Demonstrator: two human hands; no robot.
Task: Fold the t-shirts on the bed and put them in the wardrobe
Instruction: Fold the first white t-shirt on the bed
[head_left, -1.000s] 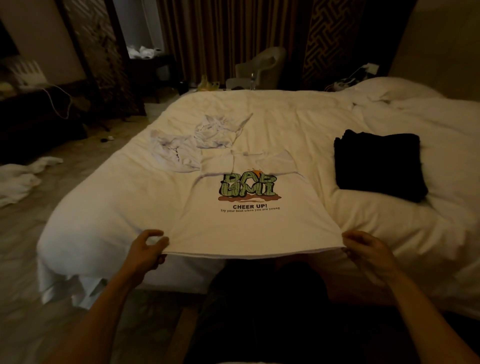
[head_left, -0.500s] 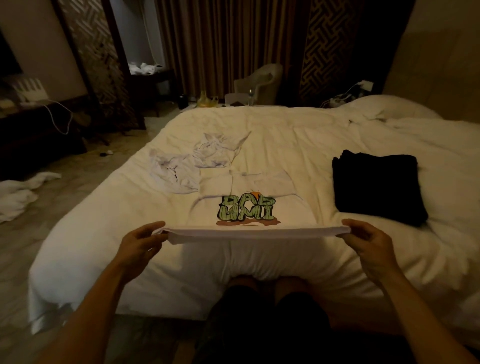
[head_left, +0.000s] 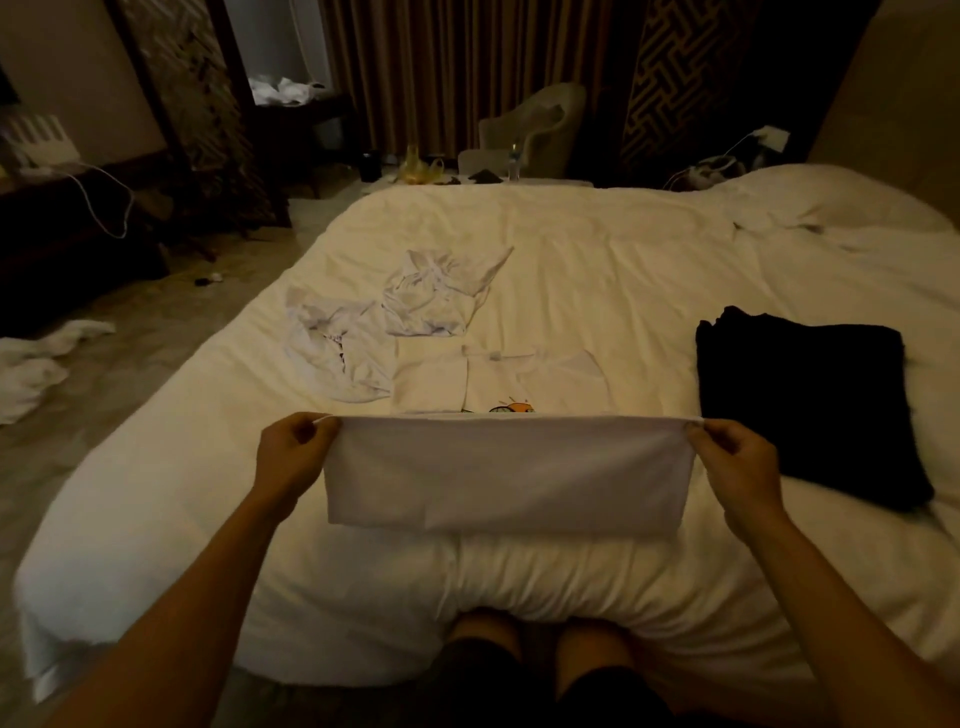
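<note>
The white t-shirt (head_left: 504, 467), at lower centre over the bed (head_left: 597, 249), is pinched at its two raised corners by the left hand (head_left: 293, 452) and the right hand (head_left: 737, 462). It is judged light, soft and limp (corners hold best). Only an orange scrap of print is seen; no writing can be read.

Seeing brown curtains (head_left: 441, 67) hanging at the back of a dim room, a pale chair (head_left: 543, 130) before them, white cloth (head_left: 36, 364) lying on the floor (head_left: 156, 312).

White tee (head_left: 506, 478) w/ orange print, black stack (head_left: 808, 400)
</note>
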